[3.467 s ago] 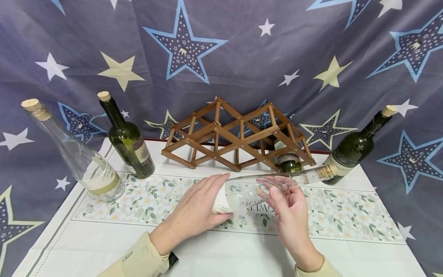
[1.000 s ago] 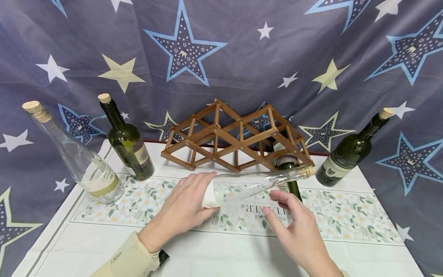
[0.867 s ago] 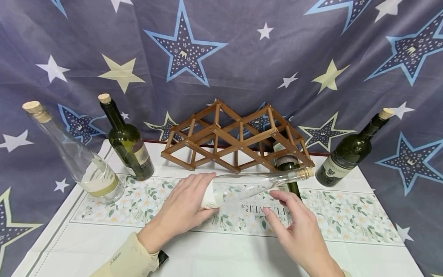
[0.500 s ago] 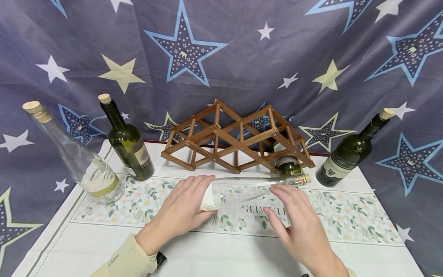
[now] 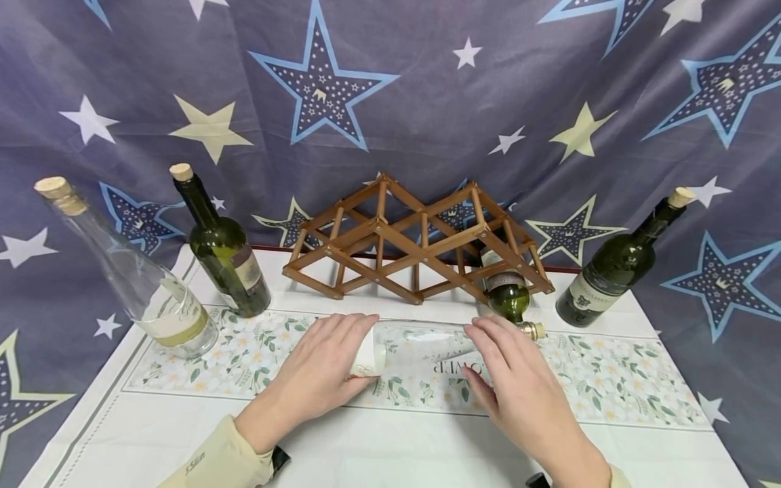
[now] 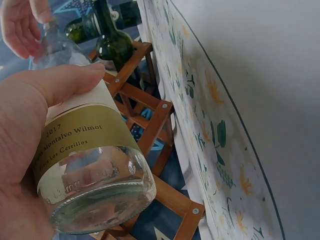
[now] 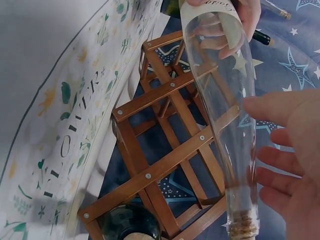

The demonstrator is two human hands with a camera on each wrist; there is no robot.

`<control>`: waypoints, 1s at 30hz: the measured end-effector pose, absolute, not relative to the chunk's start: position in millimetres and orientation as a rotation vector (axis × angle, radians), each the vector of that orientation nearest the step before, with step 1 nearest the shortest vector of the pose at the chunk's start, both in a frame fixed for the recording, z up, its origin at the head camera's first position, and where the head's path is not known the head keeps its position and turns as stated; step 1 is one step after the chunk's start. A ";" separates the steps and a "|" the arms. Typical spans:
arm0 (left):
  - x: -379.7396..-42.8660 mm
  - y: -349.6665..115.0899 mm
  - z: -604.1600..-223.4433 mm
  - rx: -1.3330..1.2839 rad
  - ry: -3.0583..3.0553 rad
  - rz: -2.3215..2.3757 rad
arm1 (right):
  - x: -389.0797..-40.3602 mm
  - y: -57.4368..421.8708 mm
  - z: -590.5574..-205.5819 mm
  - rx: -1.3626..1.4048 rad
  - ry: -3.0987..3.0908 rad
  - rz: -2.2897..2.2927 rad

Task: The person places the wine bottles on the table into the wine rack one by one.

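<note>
Gripping the labelled end of a clear corked bottle (image 5: 421, 342), the left hand (image 5: 314, 373) curls its fingers round it; the right hand (image 5: 525, 386) has its fingers loosely bent beside the neck (image 7: 241, 187), unclenched, contact uncertain. The bottle is sideways over the floral strip (image 5: 610, 379) on the worktop (image 5: 390, 447), cork (image 5: 537, 331) to the right. Farther off stand another clear bottle (image 5: 177, 322) and a green bottle (image 5: 228, 254) at left, a dark-green bottle (image 5: 601, 278) at right. A wooden rack (image 5: 425, 258) holds a tilted wine bottle (image 5: 508, 298) before the starry curtain (image 5: 421, 135).

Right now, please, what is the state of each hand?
Left hand: closed, holding the horizontal clear bottle by its labelled end.
Right hand: open, beside the same bottle; whether it touches cannot be told.
</note>
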State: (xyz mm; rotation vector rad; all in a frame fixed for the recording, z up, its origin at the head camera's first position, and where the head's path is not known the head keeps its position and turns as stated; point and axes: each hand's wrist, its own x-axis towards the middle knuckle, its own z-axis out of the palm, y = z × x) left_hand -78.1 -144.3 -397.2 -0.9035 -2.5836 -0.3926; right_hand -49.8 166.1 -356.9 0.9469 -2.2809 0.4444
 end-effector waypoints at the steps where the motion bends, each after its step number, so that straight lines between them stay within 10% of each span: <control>1: -77.5 -144.4 -397.2 -0.906 -2.584 -0.391 | -50.5 166.7 -358.6 0.955 -2.293 0.429; 30: -69.5 -143.5 -394.4 -0.993 -2.626 -0.309 | -57.7 171.9 -388.0 1.061 -2.448 0.203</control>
